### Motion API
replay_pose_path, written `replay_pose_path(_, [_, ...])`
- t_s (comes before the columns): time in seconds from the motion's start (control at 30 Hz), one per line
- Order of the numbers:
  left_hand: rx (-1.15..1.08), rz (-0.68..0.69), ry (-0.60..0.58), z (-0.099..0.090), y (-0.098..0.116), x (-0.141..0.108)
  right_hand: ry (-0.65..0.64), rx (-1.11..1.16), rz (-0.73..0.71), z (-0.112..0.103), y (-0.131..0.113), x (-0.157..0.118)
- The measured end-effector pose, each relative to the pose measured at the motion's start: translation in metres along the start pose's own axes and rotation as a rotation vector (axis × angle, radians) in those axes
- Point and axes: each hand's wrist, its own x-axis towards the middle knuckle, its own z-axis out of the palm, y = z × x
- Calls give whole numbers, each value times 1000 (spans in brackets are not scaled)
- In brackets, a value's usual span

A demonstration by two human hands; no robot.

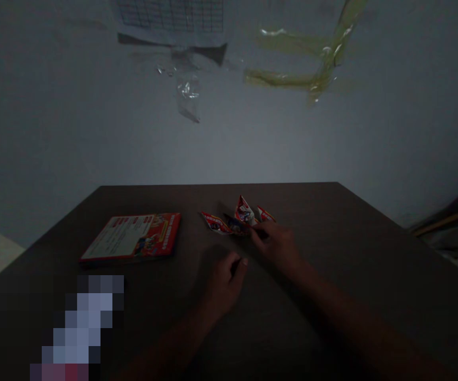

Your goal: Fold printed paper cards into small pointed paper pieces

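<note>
The step in hand looks like shaping or adjusting a folded paper piece (245, 212), which lies on the table (316, 203) to the right of a red-and-white book (129, 238). The right hand (278, 246) has its grip pinched on the paper's near edge; the left hand (227, 280) curls just short of it, and whether its fingertips meet I cannot tell. The next move probably calls for a light pinch, steadied by the left. Count: one paper piece, three points showing; one book; two hands.
</note>
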Motion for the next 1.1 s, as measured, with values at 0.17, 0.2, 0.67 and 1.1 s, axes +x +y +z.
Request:
replay_pose_path(0.17, [29, 16, 6, -2, -2, 1, -73, -94, 28, 21, 9, 3])
replay_pose_path(0.2, [31, 16, 2, -2, -2, 1, -79, -101, 23, 25, 10, 2])
replay_pose_path(0.67, [59, -6, -16, -3, 1, 1, -30, -49, 42, 23, 7, -2])
replay_pose_path(1.1, [154, 62, 28, -7, -8, 1, -280, 49, 85, 7, -21, -22])
